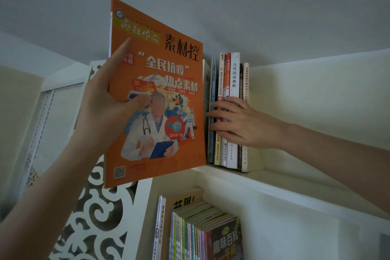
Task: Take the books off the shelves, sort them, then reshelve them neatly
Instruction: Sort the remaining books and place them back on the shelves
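left hand partly behind orange magazine, lower books cut off below

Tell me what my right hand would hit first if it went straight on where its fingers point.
Probably the orange magazine in the left hand. The right hand lies on the book spines, fingers pointing left at its edge; depth is unclear, so it might pass behind.

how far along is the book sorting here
Looks done: the lower row stands packed together, and a short upper row stands upright. In hand: the left hand grips the orange magazine at that row's left end while the right hand touches the spines. Left: seating the magazine, if it's going in; that isn't clear.
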Demonstrator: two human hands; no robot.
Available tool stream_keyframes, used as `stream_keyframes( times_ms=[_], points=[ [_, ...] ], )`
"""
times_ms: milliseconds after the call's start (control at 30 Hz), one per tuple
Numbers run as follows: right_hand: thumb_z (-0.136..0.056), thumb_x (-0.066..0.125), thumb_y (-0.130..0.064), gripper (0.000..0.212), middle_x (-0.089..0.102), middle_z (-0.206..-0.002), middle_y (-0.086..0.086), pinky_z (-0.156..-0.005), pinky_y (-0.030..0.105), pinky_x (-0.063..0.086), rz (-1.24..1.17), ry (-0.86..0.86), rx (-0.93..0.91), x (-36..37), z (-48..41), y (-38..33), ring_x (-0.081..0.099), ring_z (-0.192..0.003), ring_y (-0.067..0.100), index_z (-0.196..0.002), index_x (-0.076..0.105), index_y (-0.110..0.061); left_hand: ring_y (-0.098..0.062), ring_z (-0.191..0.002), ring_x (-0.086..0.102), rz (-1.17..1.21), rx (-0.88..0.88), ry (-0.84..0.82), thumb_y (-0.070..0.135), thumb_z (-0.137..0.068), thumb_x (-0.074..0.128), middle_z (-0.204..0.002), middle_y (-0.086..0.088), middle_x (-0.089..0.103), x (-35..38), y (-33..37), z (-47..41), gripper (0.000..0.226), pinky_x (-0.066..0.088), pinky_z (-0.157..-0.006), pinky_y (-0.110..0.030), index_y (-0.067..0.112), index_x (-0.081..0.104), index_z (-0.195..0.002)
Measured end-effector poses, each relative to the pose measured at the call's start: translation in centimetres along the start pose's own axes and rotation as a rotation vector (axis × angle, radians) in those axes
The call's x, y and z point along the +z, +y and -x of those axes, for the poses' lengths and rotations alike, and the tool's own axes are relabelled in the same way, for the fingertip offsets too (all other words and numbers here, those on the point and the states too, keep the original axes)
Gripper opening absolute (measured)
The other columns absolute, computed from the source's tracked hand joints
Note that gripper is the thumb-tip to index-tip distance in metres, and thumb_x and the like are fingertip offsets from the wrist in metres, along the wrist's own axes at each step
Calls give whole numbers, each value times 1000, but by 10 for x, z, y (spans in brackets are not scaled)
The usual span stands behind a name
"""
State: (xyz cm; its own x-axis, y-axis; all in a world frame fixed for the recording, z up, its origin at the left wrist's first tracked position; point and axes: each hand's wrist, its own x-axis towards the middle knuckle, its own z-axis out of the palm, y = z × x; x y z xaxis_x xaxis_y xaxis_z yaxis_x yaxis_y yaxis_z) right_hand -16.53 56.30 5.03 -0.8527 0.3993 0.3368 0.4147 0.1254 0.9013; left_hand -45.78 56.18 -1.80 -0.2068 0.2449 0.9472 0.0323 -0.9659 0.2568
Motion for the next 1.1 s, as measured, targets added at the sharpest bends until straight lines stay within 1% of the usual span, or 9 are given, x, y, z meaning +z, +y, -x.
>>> stream_keyframes(
  times_ms=[133, 300, 433, 600, 700, 800, 933, 1033, 1100],
  points=[
    [-98, 33, -30, 39, 62, -127, 9, -113, 45, 19, 5, -7, 0, -2, 3, 1, 47, -130, 30, -105, 70, -17, 7, -98, 58, -2, -6, 1, 11, -79, 71, -117, 27, 50, 1, 1, 1, 80, 54, -66, -16, 45, 34, -141],
    [-98, 36, -30, 37, 60, -129, 9, -115, 46, 18, 10, -13, -2, -1, 4, 3, 43, -132, 28, -109, 69, -17, 13, -97, 59, 18, 7, -2, 6, -79, 71, -114, 34, 50, -1, 1, 0, 80, 54, -65, -11, 44, 36, -140],
    [-98, 35, -30, 38, 60, -129, 9, -115, 45, 17, 7, -8, 1, 0, 5, 1, 44, -132, 28, -109, 69, -17, 14, -97, 58, -2, 14, 6, 8, -79, 72, -110, 40, 49, -2, 1, 1, 80, 55, -66, -13, 46, 36, -140],
    [-99, 34, -33, 39, 61, -127, 9, -117, 44, 15, 1, -17, 4, -4, 6, 2, 43, -132, 28, -109, 69, -16, 11, -96, 60, 15, -5, -5, 5, -79, 70, -117, 25, 53, -2, 2, 2, 79, 54, -63, -11, 45, 36, -139],
    [-100, 31, -41, 45, 62, -124, 8, -118, 44, 14, 9, -47, -2, -7, 5, 2, 43, -132, 28, -112, 67, -17, 3, -99, 62, 19, -24, -6, 6, -80, 70, -125, 14, 54, -1, 3, 2, 79, 57, -63, -17, 47, 35, -138],
    [-100, 30, -42, 46, 63, -120, 7, -118, 43, 14, 35, -44, -15, -8, 5, 2, 47, -129, 29, -111, 67, -17, -1, -101, 62, 27, -33, -7, 8, -80, 70, -126, 14, 54, 1, 4, 2, 79, 57, -67, -22, 46, 34, -139],
    [-102, 27, -38, 47, 64, -116, 6, -118, 42, 16, 33, -27, -27, -10, 7, 3, 49, -125, 27, -111, 67, -16, 10, -90, 60, 22, -34, -20, 8, -83, 68, -117, 23, 53, 9, 4, -1, 75, 51, -57, -7, 47, 33, -137],
    [-104, 20, -39, 52, 64, -115, 6, -118, 41, 14, 31, -19, -26, -12, 10, 5, 48, -123, 26, -111, 67, -16, 18, -90, 58, 31, -16, -31, 4, -81, 69, -110, 30, 50, 20, 2, -7, 78, 49, -57, -6, 42, 34, -140],
    [-103, 22, -38, 49, 63, -116, 5, -118, 41, 14, 32, -21, -21, -12, 13, 5, 46, -124, 24, -112, 66, -17, 19, -90, 57, 45, -17, -38, 1, -82, 68, -109, 31, 49, 28, -1, -11, 79, 48, -57, -6, 38, 33, -143]
  ],
)
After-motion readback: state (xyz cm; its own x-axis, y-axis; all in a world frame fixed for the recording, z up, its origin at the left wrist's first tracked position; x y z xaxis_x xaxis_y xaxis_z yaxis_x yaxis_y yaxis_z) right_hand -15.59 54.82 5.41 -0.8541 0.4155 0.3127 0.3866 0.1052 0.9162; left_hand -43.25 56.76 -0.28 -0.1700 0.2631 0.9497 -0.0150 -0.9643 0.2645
